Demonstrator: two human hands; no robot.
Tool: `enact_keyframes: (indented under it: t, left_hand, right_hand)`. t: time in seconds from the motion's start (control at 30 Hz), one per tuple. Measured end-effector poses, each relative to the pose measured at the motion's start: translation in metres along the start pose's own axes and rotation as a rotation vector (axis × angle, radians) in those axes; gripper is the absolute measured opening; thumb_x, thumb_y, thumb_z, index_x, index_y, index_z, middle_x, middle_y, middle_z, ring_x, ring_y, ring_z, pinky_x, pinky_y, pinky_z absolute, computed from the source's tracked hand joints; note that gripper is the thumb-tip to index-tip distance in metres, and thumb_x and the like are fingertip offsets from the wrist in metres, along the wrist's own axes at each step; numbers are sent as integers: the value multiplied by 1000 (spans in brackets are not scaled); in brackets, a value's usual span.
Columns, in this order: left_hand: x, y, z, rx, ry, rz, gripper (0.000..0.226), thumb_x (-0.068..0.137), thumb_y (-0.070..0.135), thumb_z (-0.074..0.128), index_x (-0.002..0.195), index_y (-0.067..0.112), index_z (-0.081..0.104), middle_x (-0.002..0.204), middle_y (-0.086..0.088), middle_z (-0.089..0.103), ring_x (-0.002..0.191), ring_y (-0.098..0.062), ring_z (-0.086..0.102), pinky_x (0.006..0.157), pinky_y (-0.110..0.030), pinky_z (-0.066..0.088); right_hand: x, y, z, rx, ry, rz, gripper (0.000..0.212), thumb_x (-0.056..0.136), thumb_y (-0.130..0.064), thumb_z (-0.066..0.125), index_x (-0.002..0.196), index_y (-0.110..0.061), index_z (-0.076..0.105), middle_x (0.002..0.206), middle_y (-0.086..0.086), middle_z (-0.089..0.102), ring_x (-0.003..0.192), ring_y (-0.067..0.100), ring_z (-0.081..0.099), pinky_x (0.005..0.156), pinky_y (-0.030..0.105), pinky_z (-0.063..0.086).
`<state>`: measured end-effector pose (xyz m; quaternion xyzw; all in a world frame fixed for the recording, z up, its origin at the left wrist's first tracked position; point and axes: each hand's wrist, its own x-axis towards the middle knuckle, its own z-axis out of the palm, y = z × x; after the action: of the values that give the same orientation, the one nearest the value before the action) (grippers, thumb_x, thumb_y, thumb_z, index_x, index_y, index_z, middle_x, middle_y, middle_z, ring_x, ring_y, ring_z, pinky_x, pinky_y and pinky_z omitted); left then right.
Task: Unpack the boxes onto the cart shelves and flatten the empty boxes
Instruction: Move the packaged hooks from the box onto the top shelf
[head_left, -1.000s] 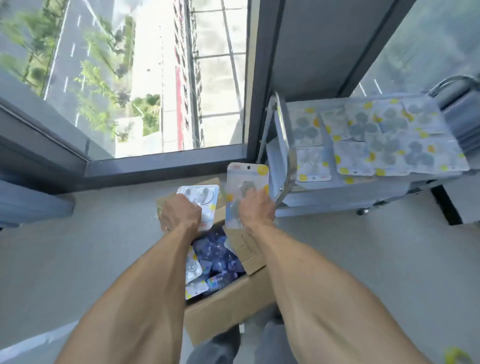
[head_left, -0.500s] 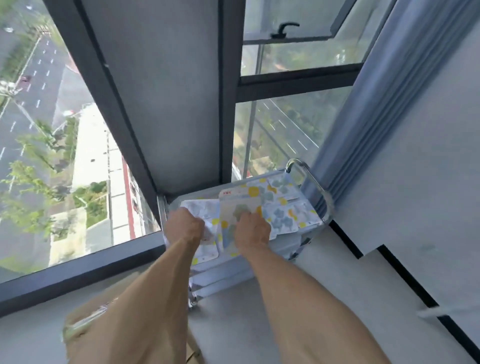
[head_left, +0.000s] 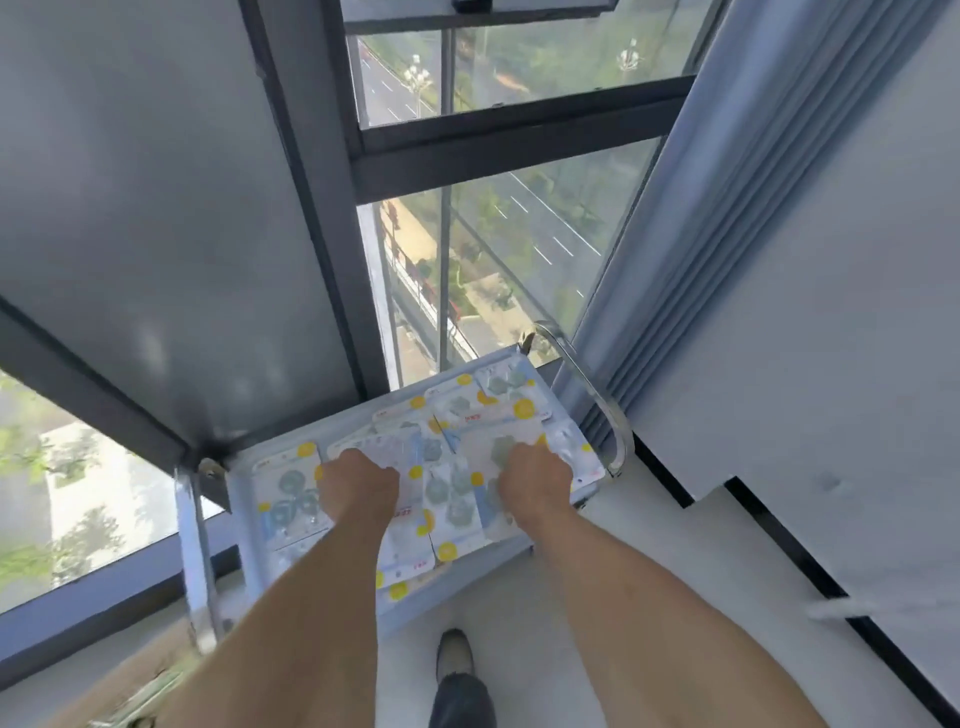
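Observation:
A pale blue cart (head_left: 249, 525) with chrome handles stands by the window, its top shelf covered with several flat white packets (head_left: 291, 493) printed with yellow dots. My left hand (head_left: 358, 488) grips a packet (head_left: 384, 449) low over the middle of the shelf, fingers curled. My right hand (head_left: 535, 486) holds another packet (head_left: 498, 449) over the shelf's right half. The brown cardboard box (head_left: 140, 686) shows only as a corner at the lower left, mostly hidden behind my left forearm.
A tall window with dark frames (head_left: 332, 218) rises behind the cart. A blue-grey curtain (head_left: 691, 249) hangs at the cart's right end beside a white wall (head_left: 831, 312). My shoe (head_left: 457, 660) stands on the pale floor before the cart.
My view swung from the box on the floor up to the cart. Both hands carried their packets from above the box to the cart's top shelf and spread apart.

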<state>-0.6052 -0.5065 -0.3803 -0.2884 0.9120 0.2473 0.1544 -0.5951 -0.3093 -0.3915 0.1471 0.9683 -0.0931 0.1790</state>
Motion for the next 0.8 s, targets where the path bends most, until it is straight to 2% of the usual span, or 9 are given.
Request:
enact_keyframes:
  t: [0.13,0.2,0.33,0.5,0.63,0.8]
  left_hand:
    - [47,33,26,-9,-60,-26,34,88,31,70,107,3,64,108,-16,67,101,-33,65,70,-34,51]
    - [66,48,38,1,-90,-47,33,89,31,67,108,4,65,110,-16,67,102,-33,65,77,-35,54]
    - [96,77,64,36,-119,-118,26,89,24,65,108,6,66,114,-14,67,106,-31,65,81,-34,53]
    - [129,112,108,94,-176,-127,24,90,23,61,109,9,66,115,-11,66,106,-30,64,73,-30,44]
    - [155,141,145,107,-191,-125,19,92,22,59,104,9,66,111,-12,67,104,-30,65,71,-30,44]
    - [171,173,197,121,-197,-158,22,94,25,57,105,9,66,110,-12,67,103,-30,65,70,-30,43]
  right_hand:
    - [63,6,1,-17,-46,67,23,90,-18,56,110,-15,66,114,5,66,107,25,64,73,29,44]
    - [88,5,0,-43,-90,85,21,89,-17,56,108,-16,67,113,5,67,105,25,65,71,28,44]
    - [137,8,0,-83,-137,92,24,90,-16,55,111,-15,65,116,5,66,107,25,64,71,29,43]
    - [202,18,0,-126,-181,72,26,90,-15,55,115,-15,64,120,7,64,112,27,62,74,28,40]
    - [261,28,7,-157,-207,39,24,90,-16,55,112,-15,64,118,7,65,111,26,63,78,30,47]
    - [318,39,27,-159,-277,-42,25,89,-22,58,112,-15,65,117,6,64,110,26,63,73,29,43]
